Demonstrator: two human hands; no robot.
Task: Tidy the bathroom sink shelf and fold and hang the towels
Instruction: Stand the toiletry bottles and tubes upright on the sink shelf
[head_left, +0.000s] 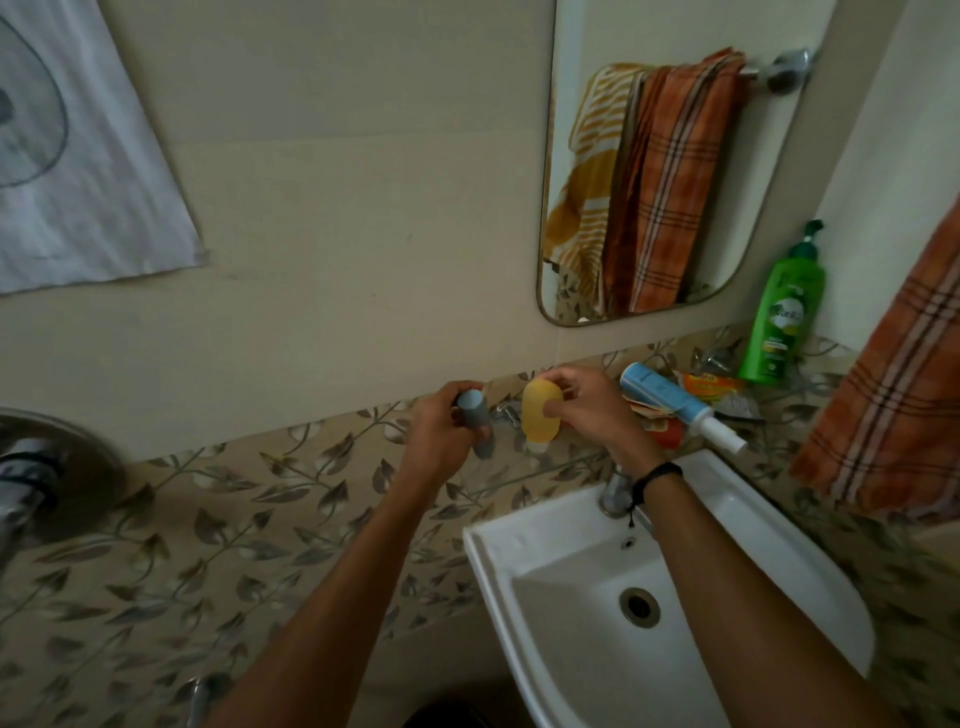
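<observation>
My left hand (439, 434) grips a grey-blue cylindrical bottle (113, 415) upright above the glass shelf (587, 460). My right hand (587, 410) holds a yellow bottle (540, 415) upside down, its white cap toward the shelf. A blue-and-white tube (670, 397) lies on its side on the shelf to the right, over orange sachets (711, 384). A green pump bottle (779, 322) stands at the shelf's right end. An orange checked towel (888, 405) hangs at the right edge; the mirror (675, 171) reflects it beside a yellow striped towel.
A white sink (519, 551) with a chrome tap (615, 491) sits below the shelf. A white cloth (88, 156) hangs on the wall upper left. A chrome fixture (47, 467) juts out at the left edge. Leaf-patterned tiles cover the lower wall.
</observation>
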